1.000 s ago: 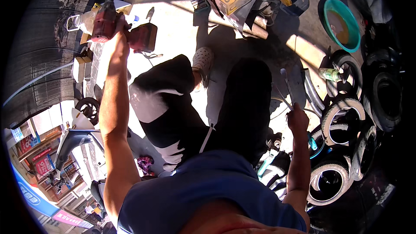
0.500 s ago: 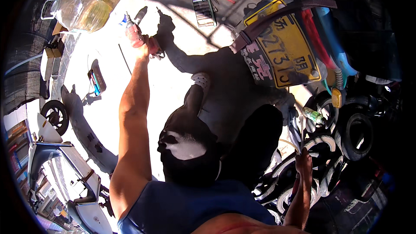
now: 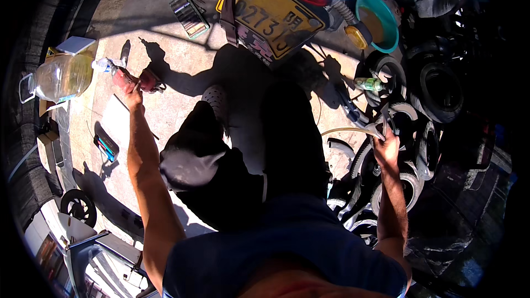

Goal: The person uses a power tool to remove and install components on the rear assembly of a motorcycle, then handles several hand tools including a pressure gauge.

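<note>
My left hand (image 3: 134,98) is wrapped round a red power drill (image 3: 125,80), held out to the far left over the sunlit floor. The drill's thin bit end points away from me. On the right, my right hand (image 3: 387,148) is closed on a pale, curved strip (image 3: 353,130), which reaches out to the left. A grey, narrow piece (image 3: 385,115) sticks up by the same fingers; its kind cannot be made out. Below that hand lie several tyres (image 3: 395,187). A plastic bottle with a green label (image 3: 370,84) is a little beyond it.
Ahead is a vehicle's yellow number plate (image 3: 270,14). A teal basin of brownish water (image 3: 393,25) stands at right. A bit case (image 3: 189,15), a large clear jug (image 3: 65,77), a white sheet (image 3: 116,118) and a dark tray (image 3: 105,142) lie leftward. A wheel (image 3: 78,208) is lower left.
The view has swung right, so floor things shift left and the basin comes into sight. My right hand has come up and forward with the strip. The drill stays in my left hand.
</note>
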Demonstrator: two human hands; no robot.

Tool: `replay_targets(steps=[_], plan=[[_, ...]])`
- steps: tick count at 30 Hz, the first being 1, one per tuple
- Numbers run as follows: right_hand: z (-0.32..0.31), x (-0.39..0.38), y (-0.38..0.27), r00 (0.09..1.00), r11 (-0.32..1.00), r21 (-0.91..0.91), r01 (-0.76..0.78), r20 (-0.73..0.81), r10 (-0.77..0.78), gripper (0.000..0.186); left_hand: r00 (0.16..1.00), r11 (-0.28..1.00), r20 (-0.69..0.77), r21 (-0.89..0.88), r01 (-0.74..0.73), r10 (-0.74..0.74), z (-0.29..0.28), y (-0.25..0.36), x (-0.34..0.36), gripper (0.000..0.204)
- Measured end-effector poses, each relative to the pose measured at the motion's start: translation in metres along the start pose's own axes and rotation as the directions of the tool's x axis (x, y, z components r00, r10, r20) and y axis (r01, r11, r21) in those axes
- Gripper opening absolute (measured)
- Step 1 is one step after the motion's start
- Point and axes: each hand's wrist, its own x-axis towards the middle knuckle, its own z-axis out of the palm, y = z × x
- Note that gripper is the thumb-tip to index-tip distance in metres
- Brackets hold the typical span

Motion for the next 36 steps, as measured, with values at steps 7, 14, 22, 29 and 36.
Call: replay_targets(steps=[7, 14, 22, 29, 36], plan=[[-0.022, -0.034, -0.017, 0.933, 0.963, 0.062, 0.263, -0.272, -0.237, 0.025, 0.846, 0.964, 0.462, -0.137, -0.229, 0.266, 0.020, 0.117, -0.190, 0.036], [-0.036, -0.048, -0.079, 0.731, 0.866, -0.048, 0.498, -0.514, -0.449, 0.021, -0.132, 0.685, 0.849, -0.496, -0.534, 0.511, 0.070, 0.330, -0.483, 0.034], [-0.029, -0.083, -0.106, 0.539, 0.767, -0.182, 0.615, -0.613, -0.577, 0.027, -0.795, 0.572, 0.485, 0.790, 0.221, -0.364, 0.249, 0.253, -0.583, 0.051], [-0.019, -0.132, -0.095, 0.560, 0.786, -0.238, 0.570, -0.587, -0.584, 0.035, -0.441, 0.859, 0.784, 0.509, 0.054, -0.437, 0.201, 0.260, -0.668, 0.043], [-0.079, -0.154, -0.054, 0.575, 0.785, -0.318, 0.531, -0.545, -0.610, 0.027, -0.189, 0.749, 0.887, 0.223, -0.623, -0.421, 0.234, 0.265, -0.707, 0.036]])
